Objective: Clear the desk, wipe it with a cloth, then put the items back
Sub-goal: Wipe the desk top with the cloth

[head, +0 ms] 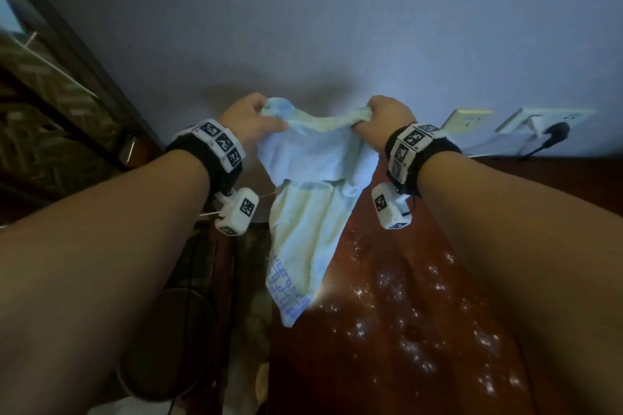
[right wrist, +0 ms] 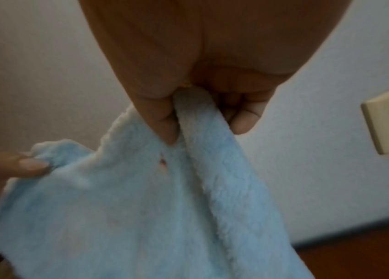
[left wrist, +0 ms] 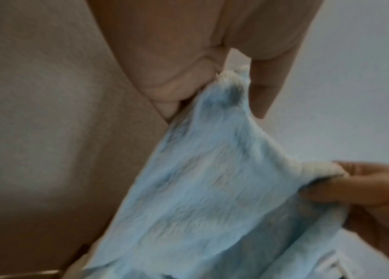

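Note:
A pale blue fluffy cloth (head: 310, 178) hangs in the air in front of the wall, spread between both hands. My left hand (head: 251, 120) pinches its upper left corner, and my right hand (head: 381, 114) grips the upper right edge. The cloth's lower end, with a blue stitched pattern, dangles over the left edge of the dark red-brown desk (head: 387, 313). White specks and smears dot the desk top. In the left wrist view the cloth (left wrist: 212, 188) runs from my left hand (left wrist: 222, 75) to the other hand. The right wrist view shows the cloth (right wrist: 140, 207) bunched in my right hand (right wrist: 188, 98).
Two wall sockets (head: 467, 120) sit low on the wall at the right, one with a black plug and cable (head: 553, 131). A dark window frame (head: 67, 61) stands at the left. A round dark stool-like object (head: 168, 344) and cables lie below the desk's left side.

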Demonstrator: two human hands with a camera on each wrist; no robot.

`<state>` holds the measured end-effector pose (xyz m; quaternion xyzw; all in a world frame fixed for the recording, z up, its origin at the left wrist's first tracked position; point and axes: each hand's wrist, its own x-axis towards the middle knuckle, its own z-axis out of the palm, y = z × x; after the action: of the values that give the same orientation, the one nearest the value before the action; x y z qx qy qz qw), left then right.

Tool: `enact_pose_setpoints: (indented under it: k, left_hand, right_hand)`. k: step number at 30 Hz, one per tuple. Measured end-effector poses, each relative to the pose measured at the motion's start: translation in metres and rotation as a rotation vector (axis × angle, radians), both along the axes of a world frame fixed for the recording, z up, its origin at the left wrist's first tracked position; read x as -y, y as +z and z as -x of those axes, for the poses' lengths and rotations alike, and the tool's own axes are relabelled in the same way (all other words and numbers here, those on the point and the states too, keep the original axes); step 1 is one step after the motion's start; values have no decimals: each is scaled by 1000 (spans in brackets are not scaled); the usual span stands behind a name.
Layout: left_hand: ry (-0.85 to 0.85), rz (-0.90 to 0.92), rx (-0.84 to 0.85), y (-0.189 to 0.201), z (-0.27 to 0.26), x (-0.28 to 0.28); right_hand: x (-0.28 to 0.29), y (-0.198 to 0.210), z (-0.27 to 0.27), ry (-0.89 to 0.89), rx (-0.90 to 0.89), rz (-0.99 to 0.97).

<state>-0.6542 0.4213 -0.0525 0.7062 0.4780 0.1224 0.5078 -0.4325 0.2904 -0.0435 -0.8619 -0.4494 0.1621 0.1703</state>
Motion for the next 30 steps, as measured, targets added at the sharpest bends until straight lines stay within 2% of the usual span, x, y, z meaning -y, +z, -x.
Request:
enact_pose_setpoints:
  k: [2, 3, 5, 7, 8, 10, 12, 15, 17, 21, 25, 27, 30]
  left_hand:
    - [-22, 104, 91, 1, 2, -3]
    - [-54, 138, 95, 1, 2, -2]
    - [-68, 248, 83, -3, 1, 6]
    - [-112, 343, -43, -12, 2, 20]
    - [-166, 318, -123, -22, 1, 24]
    - [-250, 198, -219, -46, -2, 30]
    - [-318, 61, -276, -69, -7, 40]
    - [-467, -95, -459, -107, -13, 69]
    - [-559, -80, -562, -138, -15, 93]
    - [-536, 2, -567, -179, -15, 114]
    - [-560, -142, -635, -194, -24, 101]
    - [-594, -249, -721, -200, -29, 91]
    - [-595, -243, -777, -212, -34, 72]
  right_hand:
    - [4, 5, 9, 40, 7, 9]
    - [6, 4, 16, 106, -7, 83]
    - [14, -5, 35, 245, -171, 348]
    - [21, -19, 52, 304, -405, 570]
    - [21, -28, 58, 305, -446, 592]
    - [17, -47, 60, 242, -386, 509]
    - [13, -65, 60, 185, -238, 447]
    - [15, -100, 62, 228, -133, 525]
    - [19, -124, 68, 313, -118, 588]
    - [15, -159, 75, 498, -45, 583]
    - [-2, -183, 75, 521, -61, 651]
    - [-15, -193, 70, 578, 6, 644]
    - [-35, -208, 56, 689, 137, 645]
